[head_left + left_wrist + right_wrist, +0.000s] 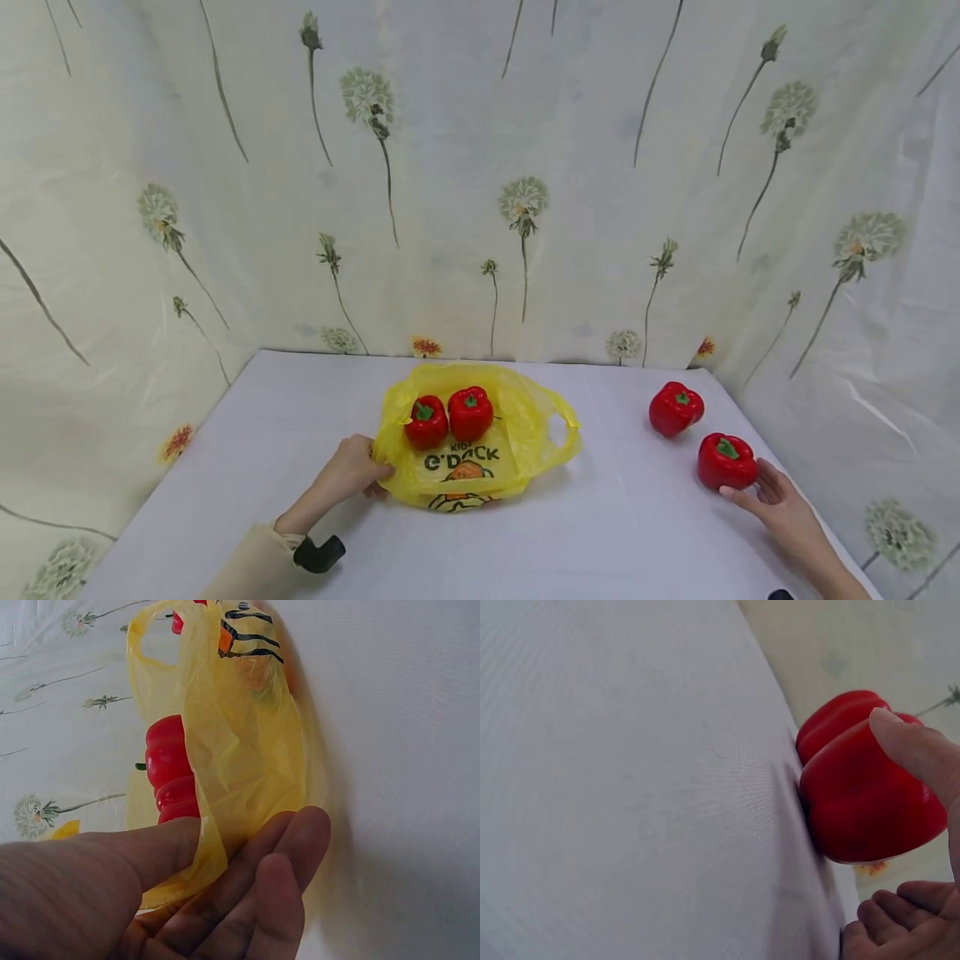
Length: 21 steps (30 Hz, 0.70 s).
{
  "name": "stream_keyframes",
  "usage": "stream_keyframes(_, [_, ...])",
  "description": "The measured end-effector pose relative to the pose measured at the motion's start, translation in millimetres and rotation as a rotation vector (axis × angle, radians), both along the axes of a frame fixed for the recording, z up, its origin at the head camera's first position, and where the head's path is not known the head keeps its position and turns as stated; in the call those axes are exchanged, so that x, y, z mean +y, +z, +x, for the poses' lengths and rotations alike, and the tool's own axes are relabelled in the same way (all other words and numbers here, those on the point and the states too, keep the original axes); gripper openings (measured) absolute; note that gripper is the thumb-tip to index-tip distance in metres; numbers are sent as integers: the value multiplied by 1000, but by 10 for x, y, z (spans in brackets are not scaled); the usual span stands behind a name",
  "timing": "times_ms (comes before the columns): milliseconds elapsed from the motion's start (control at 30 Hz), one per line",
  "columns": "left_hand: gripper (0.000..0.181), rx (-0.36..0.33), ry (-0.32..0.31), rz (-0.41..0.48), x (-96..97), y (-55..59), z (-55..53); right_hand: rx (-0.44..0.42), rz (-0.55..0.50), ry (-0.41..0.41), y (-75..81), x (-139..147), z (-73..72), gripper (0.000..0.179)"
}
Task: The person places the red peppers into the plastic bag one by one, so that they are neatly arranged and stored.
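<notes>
Evidently the left hand (pixel 354 465) is pinching the left edge of the yellow bag (pixel 525 425), thumb on the inner side of the film and fingers on the outer — probably because such thin plastic would sag, and the hold is helping the mouth stand open. Inside, a left inner pepper (pixel 427 427) and a right inner pepper (pixel 470 417) are sitting side by side against the left and back of the bag, perhaps serving as weight that is anchoring it. At the right side of the table (pixel 600 533), the right hand (pixel 783 508) is reaching around the nearer red pepper (pixel 726 467): the thumb is coming along its near side while the fingers are bending loosely on the right, apart from the thumb and not clamping. Whether the thumb is actually touching, I cannot tell. That spread is likely leaving room for the pepper's broad, rounded body. Just behind it and slightly left, the farther red pepper (pixel 673 414) is resting on the cloth. As for direction, the nearer one is standing roughly upright, its green stem (pixel 727 448) facing up and a little toward the person; its stem-to-base axis is running close to vertical, though the squat shape is showing no strong long axis. The bag is stretching left to right — its long axis is running from the pinched edge to the handle loop (pixel 574 437), which is pointing right.
</notes>
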<state>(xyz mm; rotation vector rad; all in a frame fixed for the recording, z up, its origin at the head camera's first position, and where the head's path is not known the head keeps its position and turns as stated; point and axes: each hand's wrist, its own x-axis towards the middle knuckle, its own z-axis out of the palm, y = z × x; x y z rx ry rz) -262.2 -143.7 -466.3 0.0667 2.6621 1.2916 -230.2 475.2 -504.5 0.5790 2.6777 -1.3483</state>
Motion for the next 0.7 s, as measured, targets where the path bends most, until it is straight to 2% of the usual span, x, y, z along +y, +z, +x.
stream_keyframes(267, [14, 4, -10, -3, -9, -15, -10, -2, 23, 0, -31, 8, -102, 132])
stream_keyframes(467, [14, 0, -17, 4, -11, -22, -17, 2, 25, 37, -35, 20, -136, 129])
stream_keyframes(700, [14, 16, -29, 8, -20, -29, -25, 40, -16, 21, -44, 8, -171, 129])
